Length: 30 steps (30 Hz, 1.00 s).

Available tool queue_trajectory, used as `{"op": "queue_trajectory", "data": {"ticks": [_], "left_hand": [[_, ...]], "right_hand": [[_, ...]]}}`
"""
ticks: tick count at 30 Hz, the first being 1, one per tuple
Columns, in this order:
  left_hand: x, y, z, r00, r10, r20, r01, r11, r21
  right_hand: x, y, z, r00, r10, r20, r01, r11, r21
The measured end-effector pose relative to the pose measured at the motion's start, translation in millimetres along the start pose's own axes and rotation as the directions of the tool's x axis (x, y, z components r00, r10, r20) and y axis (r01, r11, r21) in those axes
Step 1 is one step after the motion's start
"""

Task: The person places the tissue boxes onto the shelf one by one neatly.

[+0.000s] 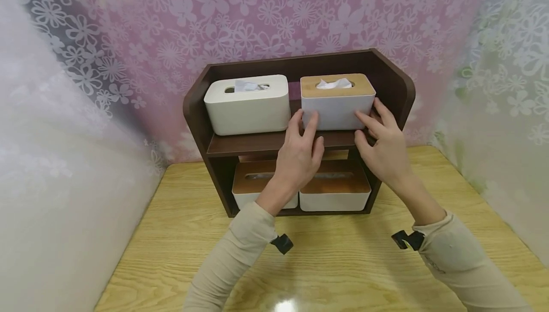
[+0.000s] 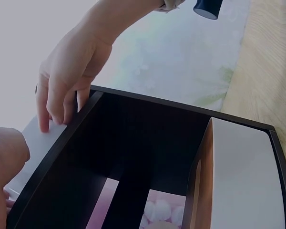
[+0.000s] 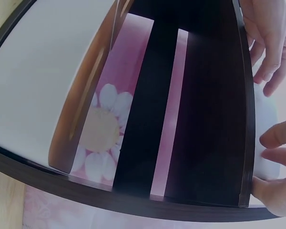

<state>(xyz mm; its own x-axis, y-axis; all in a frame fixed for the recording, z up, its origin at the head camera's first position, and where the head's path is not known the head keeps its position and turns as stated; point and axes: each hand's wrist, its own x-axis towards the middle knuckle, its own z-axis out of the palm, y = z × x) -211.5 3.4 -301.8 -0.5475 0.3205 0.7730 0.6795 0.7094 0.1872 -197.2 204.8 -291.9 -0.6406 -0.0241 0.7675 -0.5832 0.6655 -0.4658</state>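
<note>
A tissue box (image 1: pixel 336 112) with a wooden lid and pale walls stands on the shelf's upper level, at the right. A white tissue (image 1: pixel 333 84) pokes from its slot. My left hand (image 1: pixel 299 155) has its fingertips at the box's front left edge. With its fingers extended, my right hand (image 1: pixel 383 147) touches the front and right side of the same box. In the left wrist view the right hand (image 2: pixel 74 67) reaches over the shelf board to the box (image 2: pixel 38 148). The right wrist view shows both hands at the box's front, the right hand (image 3: pixel 281 164) nearer.
A cream tissue box (image 1: pixel 250 109) stands at the upper left of the dark brown shelf (image 1: pixel 244 144). Two wooden-lidded boxes, one at left (image 1: pixel 249 178) and one at right (image 1: pixel 336 200), fill the lower level. The shelf stands on a wooden table (image 1: pixel 330 264) against patterned walls.
</note>
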Motion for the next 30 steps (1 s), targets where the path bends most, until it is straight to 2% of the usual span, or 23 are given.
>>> {"op": "queue_trajectory", "data": {"ticks": [6, 12, 15, 25, 30], "left_hand": [[3.9, 2.7, 1.5, 0.996, -0.015, 0.083, 0.008, 0.996, 0.086], [8.6, 3.4, 1.9, 0.989, -0.050, 0.138, 0.027, 0.986, 0.164], [9.5, 3.1, 2.0, 0.985, -0.067, 0.159, 0.037, 0.981, 0.188], [5.6, 1.9, -1.4, 0.984, -0.058, 0.169, 0.026, 0.982, 0.185], [-3.5, 1.9, -6.8, 0.989, -0.008, 0.145, -0.016, 0.986, 0.167]], "right_hand": [[7, -1, -1, 0.993, 0.028, 0.111, -0.024, 0.999, -0.034], [14, -3, -1, 0.973, 0.095, 0.212, -0.081, 0.994, -0.076], [16, -2, 0, 0.966, 0.111, 0.235, -0.097, 0.993, -0.069], [13, -3, -4, 0.956, 0.120, 0.267, -0.114, 0.993, -0.038], [1, -5, -8, 0.960, 0.064, 0.274, -0.057, 0.998, -0.033]]}}
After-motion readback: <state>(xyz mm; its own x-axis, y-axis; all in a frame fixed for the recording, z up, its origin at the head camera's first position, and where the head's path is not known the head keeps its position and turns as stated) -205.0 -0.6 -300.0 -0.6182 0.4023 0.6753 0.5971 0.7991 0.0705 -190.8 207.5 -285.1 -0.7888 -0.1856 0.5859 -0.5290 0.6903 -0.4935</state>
